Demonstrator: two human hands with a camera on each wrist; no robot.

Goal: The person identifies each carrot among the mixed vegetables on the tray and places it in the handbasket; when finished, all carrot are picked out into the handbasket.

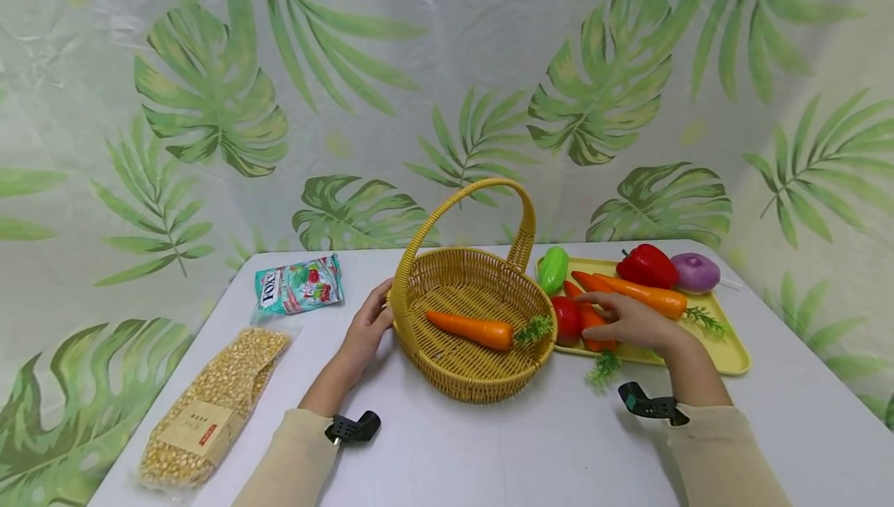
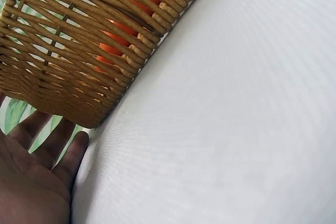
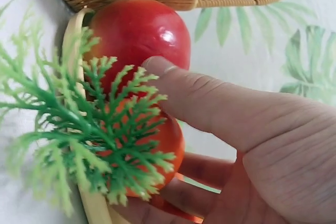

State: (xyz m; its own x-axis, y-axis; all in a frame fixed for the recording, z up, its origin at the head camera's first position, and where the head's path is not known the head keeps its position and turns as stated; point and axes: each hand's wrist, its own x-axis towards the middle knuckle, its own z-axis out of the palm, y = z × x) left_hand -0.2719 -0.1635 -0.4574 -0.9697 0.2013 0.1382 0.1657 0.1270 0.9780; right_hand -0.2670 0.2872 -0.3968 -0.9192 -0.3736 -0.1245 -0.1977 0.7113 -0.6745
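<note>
A yellow-brown wicker basket (image 1: 461, 383) with a tall handle stands mid-table and has an orange carrot (image 1: 475, 330) with a green top in it. My left hand (image 1: 366, 326) touches the basket's left side with fairly straight fingers; in the left wrist view those fingers (image 2: 55, 142) lie against the woven wall. At the tray's left end, my right hand (image 1: 632, 324) has its thumb and fingers around another carrot (image 3: 170, 140), whose leafy top hangs over the tray rim. The thumb tip also lies against a round red tomato (image 3: 139, 35) beside that carrot.
The yellow tray (image 1: 726, 348) also holds more carrots (image 1: 646, 295), a red bell pepper (image 1: 649, 266), a purple onion (image 1: 696, 272) and a green vegetable (image 1: 553, 270). On the left lie a bag of corn kernels (image 1: 237, 367) and a teal FOXX packet (image 1: 300, 286). Patterned cloth hangs behind.
</note>
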